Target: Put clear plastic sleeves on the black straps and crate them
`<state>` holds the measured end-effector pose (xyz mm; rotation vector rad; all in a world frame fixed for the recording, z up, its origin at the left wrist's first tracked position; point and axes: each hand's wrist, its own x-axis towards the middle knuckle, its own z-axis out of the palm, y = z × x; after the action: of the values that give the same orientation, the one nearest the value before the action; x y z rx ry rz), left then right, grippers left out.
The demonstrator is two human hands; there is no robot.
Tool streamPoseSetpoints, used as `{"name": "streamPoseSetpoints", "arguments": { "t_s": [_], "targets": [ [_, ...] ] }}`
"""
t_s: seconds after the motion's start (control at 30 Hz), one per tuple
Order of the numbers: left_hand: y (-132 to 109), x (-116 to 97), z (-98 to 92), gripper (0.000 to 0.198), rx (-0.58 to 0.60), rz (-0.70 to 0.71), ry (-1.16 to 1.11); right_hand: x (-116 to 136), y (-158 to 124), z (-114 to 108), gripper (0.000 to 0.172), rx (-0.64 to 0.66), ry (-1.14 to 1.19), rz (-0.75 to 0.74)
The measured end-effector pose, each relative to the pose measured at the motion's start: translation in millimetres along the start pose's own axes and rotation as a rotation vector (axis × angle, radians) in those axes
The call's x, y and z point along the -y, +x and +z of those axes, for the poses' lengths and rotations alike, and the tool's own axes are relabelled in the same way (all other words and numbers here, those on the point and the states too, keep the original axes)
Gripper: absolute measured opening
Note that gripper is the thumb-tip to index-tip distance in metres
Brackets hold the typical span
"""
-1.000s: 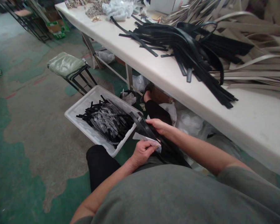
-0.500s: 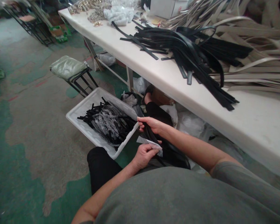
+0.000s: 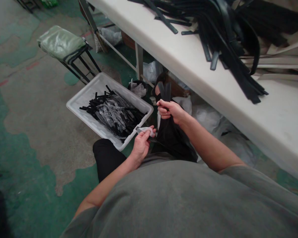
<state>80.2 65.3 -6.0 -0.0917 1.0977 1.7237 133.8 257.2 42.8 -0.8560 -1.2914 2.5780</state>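
My right hand (image 3: 172, 110) is closed round black straps (image 3: 165, 92), whose flat ends stick up above the fingers. A thin white strip (image 3: 146, 130), paper or plastic, is pinched in my left hand (image 3: 141, 143), just below and left of the right one. A second pale sliver shows under my right hand, and I cannot make out what it is. Beside my left hand stands a white plastic bin (image 3: 109, 77) holding many short black straps (image 3: 116, 114), several of them wrapped in clear film.
A long white table (image 3: 178, 62) runs along the right, bearing a heap of black straps (image 3: 213, 36) and beige straps (image 3: 283, 61). A padded stool (image 3: 61, 43) stands behind the bin. Plastic bags (image 3: 206, 115) lie under the table.
My left hand has moved left with the white strip, away from the straps. My right hand now holds the straps with their ends upward. The view has tilted down.
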Motion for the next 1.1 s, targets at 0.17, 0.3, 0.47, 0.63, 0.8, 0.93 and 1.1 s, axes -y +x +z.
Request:
{"name": "streamPoseSetpoints", "arguments": {
  "t_s": [0.17, 0.3, 0.47, 0.63, 0.8, 0.93, 1.1],
  "targets": [
    [19, -23, -12.3, 0.020, -0.099, 0.063, -0.178, -16, -18, 11, 0.027, -0.033, -0.577, 0.046],
    [27, -35, -22.5, 0.016, -0.159, 0.075, -0.249, -58, -29, 36, 0.032, 0.071, -0.790, 0.136],
    [19, -44, -35.5, 0.013, -0.217, 0.048, -0.279, -90, -38, 49, 0.019, 0.091, -0.825, 0.072],
    [11, -54, -63.1, 0.019, -0.323, 0.127, -0.181, -73, -61, 40, 0.030, 0.025, -0.755, 0.098],
    [7, -67, -87.2, 0.028, -0.351, 0.250, 0.060, -50, -85, 37, 0.034, 0.135, -0.888, 0.082],
    [2, -71, -92.1, 0.032, -0.292, 0.234, 0.224, -51, -85, 43, 0.032, 0.293, -0.951, 0.078],
    [0, -67, -94.4, 0.031, -0.289, 0.205, 0.270, -52, -79, 43, 0.032, 0.295, -1.010, 0.040]
  ]
}}
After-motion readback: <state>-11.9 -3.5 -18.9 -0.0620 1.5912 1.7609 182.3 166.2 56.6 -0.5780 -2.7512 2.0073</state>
